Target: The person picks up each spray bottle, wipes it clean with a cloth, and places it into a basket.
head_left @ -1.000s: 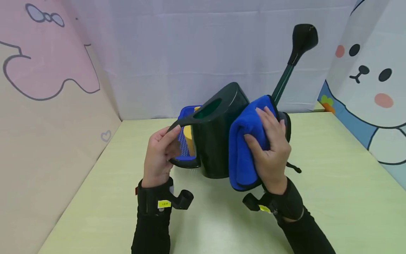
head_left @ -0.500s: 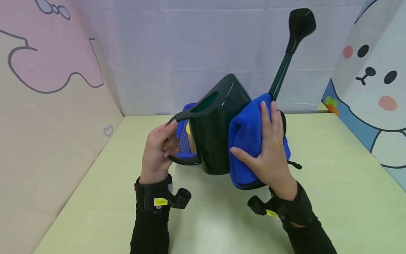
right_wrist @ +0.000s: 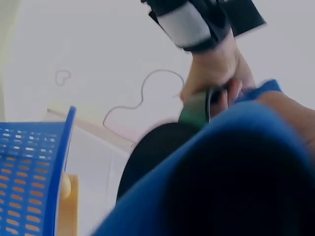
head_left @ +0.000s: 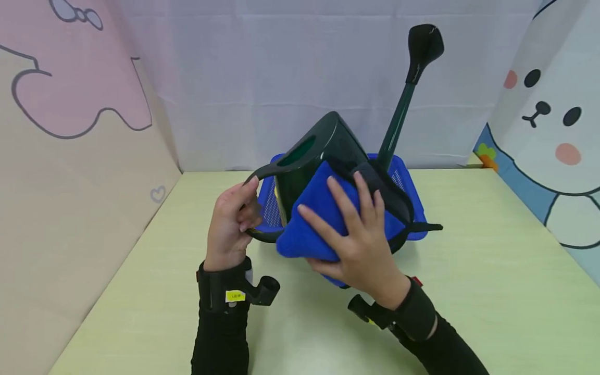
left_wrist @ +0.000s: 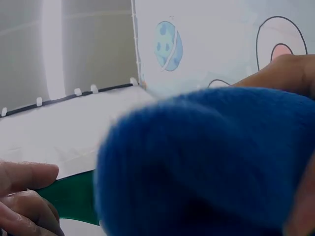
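Observation:
A dark green watering can [head_left: 300,179], tilted with its long spout [head_left: 398,122] pointing up and right, is held above the table. My left hand [head_left: 232,224] grips its loop handle at the left. A blue cloth [head_left: 311,208] with dark edging lies against the front of the can's body. My right hand [head_left: 361,239] holds the cloth there, fingers spread over it and thumb at its lower edge. In the left wrist view the bunched blue cloth [left_wrist: 197,157] hides most of the can. The cloth also covers much of the right wrist view.
Behind the can, a blue plastic basket [head_left: 417,208] stands on the pale green table [head_left: 469,291], with something yellow inside. A white curtain [head_left: 262,78] closes off the back, and printed panels stand at both sides.
My right hand has moved the cloth left and down across the can, bringing more of the basket into view at right. The spout has swung slightly left. My left hand keeps its grip.

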The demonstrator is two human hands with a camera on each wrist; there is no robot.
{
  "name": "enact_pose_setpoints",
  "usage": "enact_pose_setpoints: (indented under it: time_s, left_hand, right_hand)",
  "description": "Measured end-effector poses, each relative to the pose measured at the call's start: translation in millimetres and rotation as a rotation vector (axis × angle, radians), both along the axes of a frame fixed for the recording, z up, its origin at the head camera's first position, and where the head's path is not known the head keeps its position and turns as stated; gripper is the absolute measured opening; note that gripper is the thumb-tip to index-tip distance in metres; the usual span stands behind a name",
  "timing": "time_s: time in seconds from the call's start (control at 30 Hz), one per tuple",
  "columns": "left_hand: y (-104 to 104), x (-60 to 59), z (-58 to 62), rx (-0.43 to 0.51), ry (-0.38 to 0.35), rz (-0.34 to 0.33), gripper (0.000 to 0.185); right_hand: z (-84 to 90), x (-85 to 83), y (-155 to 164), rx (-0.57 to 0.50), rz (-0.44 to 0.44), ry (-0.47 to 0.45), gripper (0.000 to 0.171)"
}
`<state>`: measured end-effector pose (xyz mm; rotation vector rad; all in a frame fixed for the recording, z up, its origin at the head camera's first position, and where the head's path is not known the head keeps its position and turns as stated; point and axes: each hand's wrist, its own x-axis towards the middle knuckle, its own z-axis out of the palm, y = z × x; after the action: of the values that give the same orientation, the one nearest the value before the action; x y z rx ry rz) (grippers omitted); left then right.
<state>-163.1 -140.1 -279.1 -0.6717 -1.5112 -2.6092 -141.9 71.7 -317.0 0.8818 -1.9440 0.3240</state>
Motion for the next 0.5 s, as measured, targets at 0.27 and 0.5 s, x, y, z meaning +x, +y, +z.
enact_pose_setpoints:
  time_s: [0.27, 0.5]
  left_hand:
    - [4, -5.4, -3.1, -0.020, -0.010, -0.042, 0.038]
    - [5, -5.6, -3.3, -0.050, -0.012, -0.031, 0.037]
  right_hand:
    - [-2.9, 10.4, -10, 0.360, -0.065, 0.111, 0.088]
    - [3.5, 1.9, 1, 0.141, 0.042, 0.055, 0.063]
